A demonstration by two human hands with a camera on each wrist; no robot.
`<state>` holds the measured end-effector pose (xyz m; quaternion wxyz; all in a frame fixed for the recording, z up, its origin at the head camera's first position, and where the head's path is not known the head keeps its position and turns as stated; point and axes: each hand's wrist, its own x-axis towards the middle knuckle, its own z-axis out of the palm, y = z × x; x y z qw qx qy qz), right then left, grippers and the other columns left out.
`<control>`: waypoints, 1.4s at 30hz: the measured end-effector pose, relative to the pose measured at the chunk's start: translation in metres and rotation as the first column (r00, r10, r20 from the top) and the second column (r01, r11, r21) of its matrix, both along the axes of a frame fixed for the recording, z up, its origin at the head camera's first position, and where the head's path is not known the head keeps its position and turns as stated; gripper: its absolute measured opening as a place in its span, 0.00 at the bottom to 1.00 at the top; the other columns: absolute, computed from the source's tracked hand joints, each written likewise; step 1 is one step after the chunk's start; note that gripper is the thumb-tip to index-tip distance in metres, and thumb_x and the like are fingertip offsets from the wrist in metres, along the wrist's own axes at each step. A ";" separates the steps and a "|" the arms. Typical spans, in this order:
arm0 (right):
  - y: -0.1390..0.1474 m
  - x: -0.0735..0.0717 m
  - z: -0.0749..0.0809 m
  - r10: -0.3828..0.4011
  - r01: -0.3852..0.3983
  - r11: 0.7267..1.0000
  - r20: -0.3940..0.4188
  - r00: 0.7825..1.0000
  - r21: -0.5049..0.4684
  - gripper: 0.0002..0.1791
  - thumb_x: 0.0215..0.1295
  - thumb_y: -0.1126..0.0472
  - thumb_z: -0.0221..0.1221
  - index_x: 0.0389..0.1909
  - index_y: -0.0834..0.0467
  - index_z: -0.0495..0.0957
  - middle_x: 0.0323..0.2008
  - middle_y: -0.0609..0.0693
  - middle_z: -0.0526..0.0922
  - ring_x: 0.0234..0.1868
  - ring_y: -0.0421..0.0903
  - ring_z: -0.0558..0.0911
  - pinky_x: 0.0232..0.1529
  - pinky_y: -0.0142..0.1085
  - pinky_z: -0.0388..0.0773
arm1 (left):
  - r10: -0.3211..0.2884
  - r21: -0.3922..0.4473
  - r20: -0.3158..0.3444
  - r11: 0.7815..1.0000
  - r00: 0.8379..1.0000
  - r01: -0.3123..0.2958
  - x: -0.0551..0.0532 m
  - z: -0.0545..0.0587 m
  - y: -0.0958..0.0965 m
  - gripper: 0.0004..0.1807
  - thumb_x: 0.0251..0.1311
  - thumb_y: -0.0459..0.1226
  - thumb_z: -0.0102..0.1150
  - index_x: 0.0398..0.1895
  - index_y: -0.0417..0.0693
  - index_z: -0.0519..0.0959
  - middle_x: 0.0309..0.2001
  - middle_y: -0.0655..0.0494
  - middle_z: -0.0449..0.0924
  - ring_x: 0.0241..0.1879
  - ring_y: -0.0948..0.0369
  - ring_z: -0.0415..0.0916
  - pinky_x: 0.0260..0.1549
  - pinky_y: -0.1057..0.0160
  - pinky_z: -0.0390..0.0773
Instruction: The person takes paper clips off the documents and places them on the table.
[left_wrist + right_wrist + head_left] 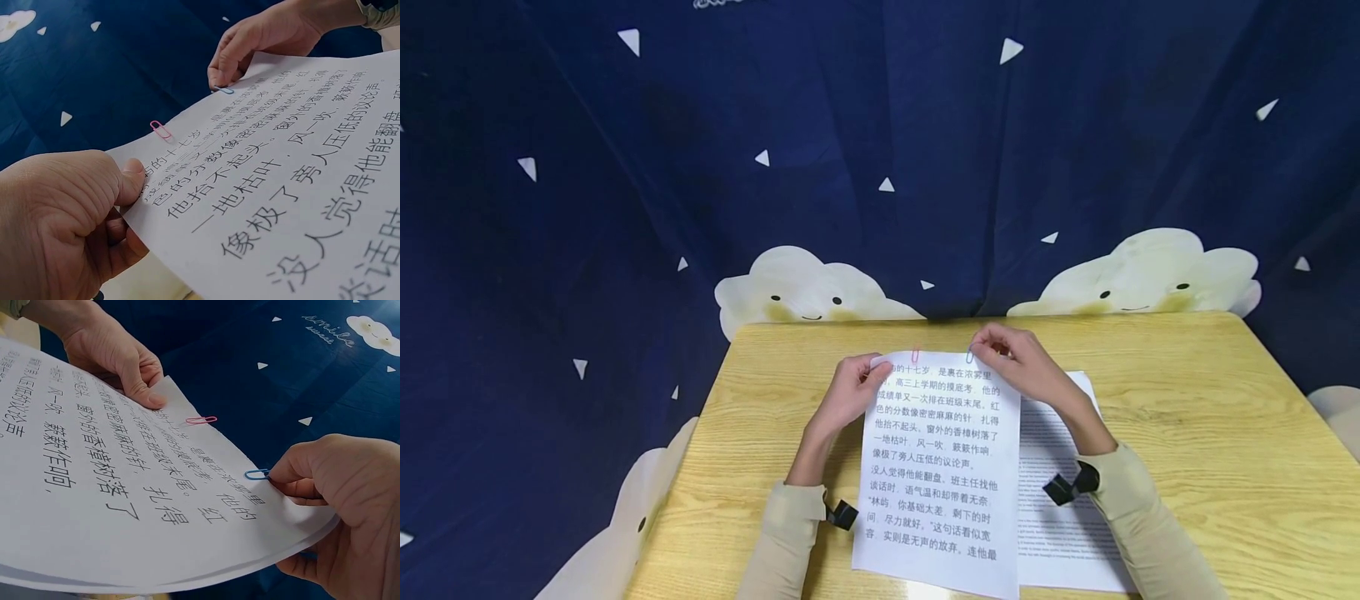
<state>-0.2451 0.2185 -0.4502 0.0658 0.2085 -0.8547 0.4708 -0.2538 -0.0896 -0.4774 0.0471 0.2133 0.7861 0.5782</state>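
Observation:
Printed sheets of paper (936, 475) with large Chinese text are held up over the table, tilted toward the head camera. My left hand (850, 387) grips their upper left corner, thumb on the printed face and fingers behind. A pink paper clip (160, 130) sits on the top edge, nearer the left hand. Farther right on that edge is a blue paper clip (255, 475), its outer end pinched between the thumb and index finger of my right hand (1022, 362). Other right-hand fingers lie under the sheets' corner, partly hidden by the paper.
Other sheets with small print (1060, 533) lie on the wooden table (1210, 417), partly behind the held paper and the right forearm. A dark blue curtain (925, 125) with clouds and white triangles hangs behind the table. Each wrist wears a small black camera.

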 end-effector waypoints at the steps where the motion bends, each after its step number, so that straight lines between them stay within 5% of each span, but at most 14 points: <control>1: 0.000 0.000 0.000 -0.002 0.002 1.000 0.002 1.000 -0.002 0.05 0.76 0.61 0.61 0.41 0.56 0.84 0.30 0.47 0.79 0.32 0.47 0.74 0.34 0.36 0.67 | 0.000 0.000 -0.001 1.000 1.000 0.000 0.000 0.000 0.000 0.14 0.79 0.36 0.54 0.37 0.37 0.84 0.26 0.48 0.82 0.21 0.62 0.75 0.19 0.69 0.67; 14: 0.001 0.000 0.001 -0.009 0.009 1.000 0.014 1.000 -0.009 0.05 0.77 0.61 0.60 0.41 0.57 0.83 0.30 0.49 0.79 0.32 0.46 0.74 0.33 0.34 0.67 | 0.000 0.002 -0.005 1.000 1.000 0.000 0.000 -0.003 0.000 0.13 0.79 0.35 0.54 0.38 0.36 0.84 0.26 0.49 0.82 0.21 0.62 0.74 0.18 0.69 0.65; 29: 0.003 -0.002 0.002 -0.023 0.023 1.000 0.002 1.000 -0.011 0.05 0.78 0.61 0.59 0.42 0.57 0.82 0.31 0.50 0.79 0.32 0.48 0.74 0.33 0.34 0.67 | 0.007 -0.005 0.026 1.000 1.000 -0.007 0.001 0.005 0.001 0.15 0.79 0.34 0.53 0.39 0.29 0.83 0.29 0.35 0.81 0.23 0.54 0.74 0.20 0.69 0.66; 42: 0.007 -0.004 0.000 -0.009 0.010 1.000 -0.034 0.999 0.014 0.05 0.77 0.62 0.59 0.40 0.57 0.82 0.31 0.48 0.80 0.30 0.47 0.74 0.31 0.33 0.68 | 0.030 0.000 0.012 1.000 0.999 -0.030 -0.002 -0.004 0.001 0.14 0.79 0.36 0.54 0.36 0.37 0.84 0.26 0.50 0.82 0.22 0.61 0.75 0.20 0.68 0.67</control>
